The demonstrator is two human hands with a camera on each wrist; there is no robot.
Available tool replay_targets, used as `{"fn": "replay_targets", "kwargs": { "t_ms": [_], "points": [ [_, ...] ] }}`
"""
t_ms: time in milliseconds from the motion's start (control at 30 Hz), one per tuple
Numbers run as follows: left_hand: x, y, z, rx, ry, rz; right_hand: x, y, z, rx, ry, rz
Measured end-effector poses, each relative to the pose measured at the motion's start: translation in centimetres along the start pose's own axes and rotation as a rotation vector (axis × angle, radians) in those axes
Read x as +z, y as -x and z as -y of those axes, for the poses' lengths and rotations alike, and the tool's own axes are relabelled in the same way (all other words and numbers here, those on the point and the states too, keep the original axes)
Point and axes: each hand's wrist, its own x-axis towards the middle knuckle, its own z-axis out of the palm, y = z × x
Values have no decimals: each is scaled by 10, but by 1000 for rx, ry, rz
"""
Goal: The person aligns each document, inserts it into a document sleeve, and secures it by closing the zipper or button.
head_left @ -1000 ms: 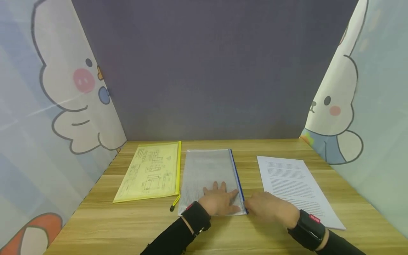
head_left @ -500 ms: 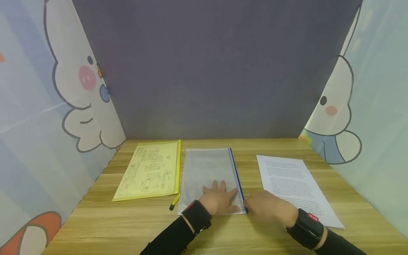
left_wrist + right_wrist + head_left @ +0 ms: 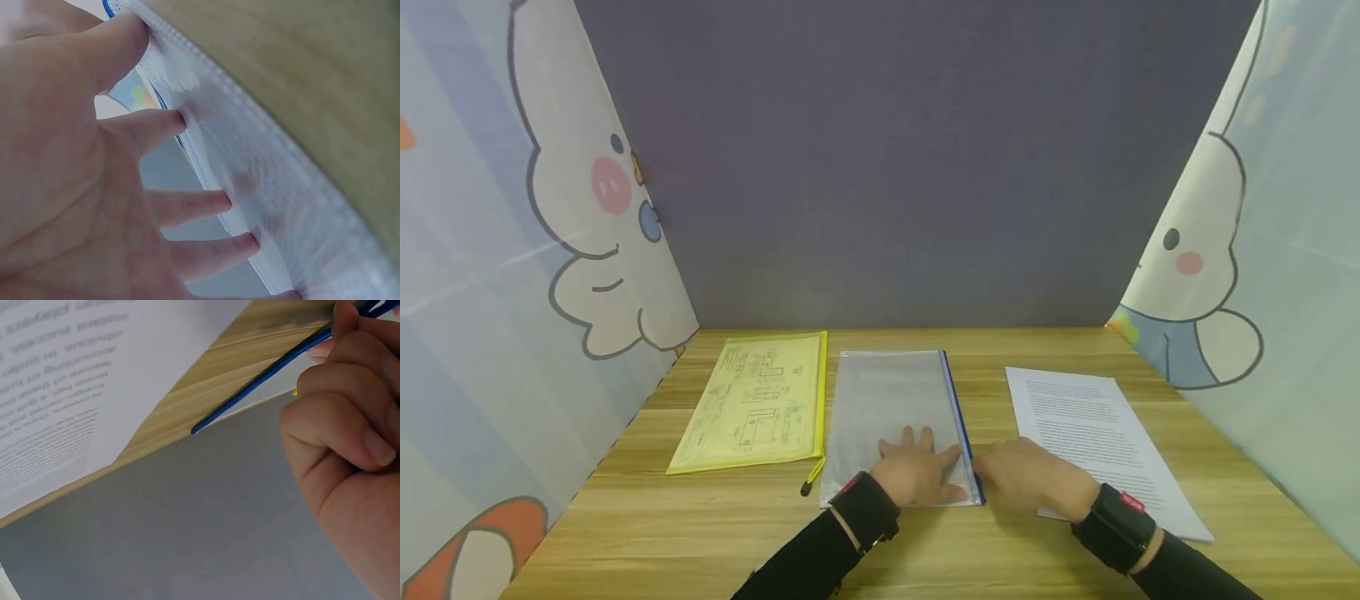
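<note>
A clear mesh zip pouch [image 3: 887, 383] lies flat at the middle of the table, its blue zipper [image 3: 953, 392] along the right side. On its near part my left hand [image 3: 917, 473] presses with spread fingers; the left wrist view shows the fingertips [image 3: 215, 203] touching the mesh. My right hand [image 3: 1030, 477] is at the pouch's near right corner. Its thumb and forefinger pinch the blue zipper [image 3: 262, 378] there, the other fingers curled in. Whatever small part sits between those fingertips is hidden.
To the left lies a yellow zip pouch [image 3: 752, 408] with drawings inside and a black-tipped cord pull [image 3: 806, 488]. A stack of printed paper [image 3: 1078, 417] lies at the right, partly under my right hand and wrist. A grey panel [image 3: 895, 167] stands behind the table.
My right hand has shifted slightly away from me along the zipper, uncovering more of the paper's near left edge. The left hand stays in place on the pouch.
</note>
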Motion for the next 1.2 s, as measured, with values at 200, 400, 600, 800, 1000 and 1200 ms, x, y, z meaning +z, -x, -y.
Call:
{"fn": "replay_targets", "kwargs": {
  "t_ms": [200, 400, 600, 800, 1000, 1200],
  "points": [
    [-1, 1, 0, 5, -3, 0, 1, -4, -7, 2, -18, -15],
    [0, 0, -1, 7, -8, -7, 3, -7, -12, -1, -12, -27],
    [0, 0, 0, 8, -2, -14, 4, -12, -15, 2, -20, -40],
    [0, 0, 0, 6, 7, -10, 5, -15, -17, 0, -10, -53],
    [0, -1, 0, -1, 9, -6, 6, -17, -19, 22, -12, -41],
    [1, -1, -1, -10, -3, -2, 6, -20, -20, 19, -7, -52]
  ]
}}
